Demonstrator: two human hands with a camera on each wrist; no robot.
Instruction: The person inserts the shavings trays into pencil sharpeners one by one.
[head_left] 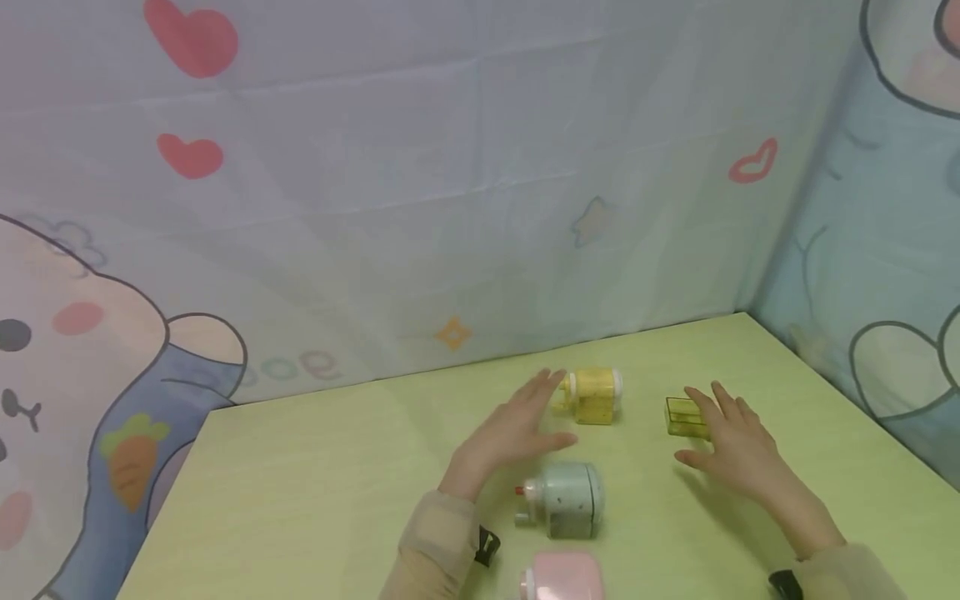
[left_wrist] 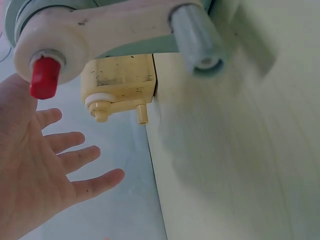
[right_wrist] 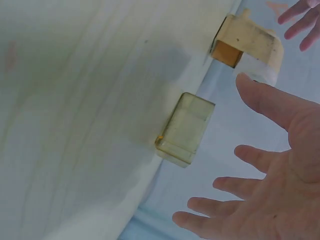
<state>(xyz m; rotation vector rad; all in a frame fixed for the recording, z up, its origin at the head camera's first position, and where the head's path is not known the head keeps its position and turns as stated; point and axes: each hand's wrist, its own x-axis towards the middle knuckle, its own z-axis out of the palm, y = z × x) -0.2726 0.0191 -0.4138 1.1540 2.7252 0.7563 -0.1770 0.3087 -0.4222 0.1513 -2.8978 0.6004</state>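
My left hand (head_left: 504, 435) hovers with spread fingers just left of a yellow crank pencil sharpener (head_left: 595, 392), holding nothing. In the right wrist view, the sharpener's lower end shows a hollow, orange-brown opening (right_wrist: 227, 53). To its right on the table lies a clear yellow box (head_left: 681, 419), which looks like a shavings drawer. Over and beside that box is my right hand (head_left: 738, 450), fingers apart; the right wrist view shows a gap between hand and box. Closer to me stands a grey-green crank sharpener (head_left: 572, 498), its handle (left_wrist: 135, 25) large in the left wrist view.
A pink sharpener (head_left: 564, 575) stands at the near edge of the head view, partly cut off. Behind the pale yellow-green table (head_left: 300, 483) hangs a printed cloth (head_left: 390, 208), and another cloth side (head_left: 862, 275) borders the right.
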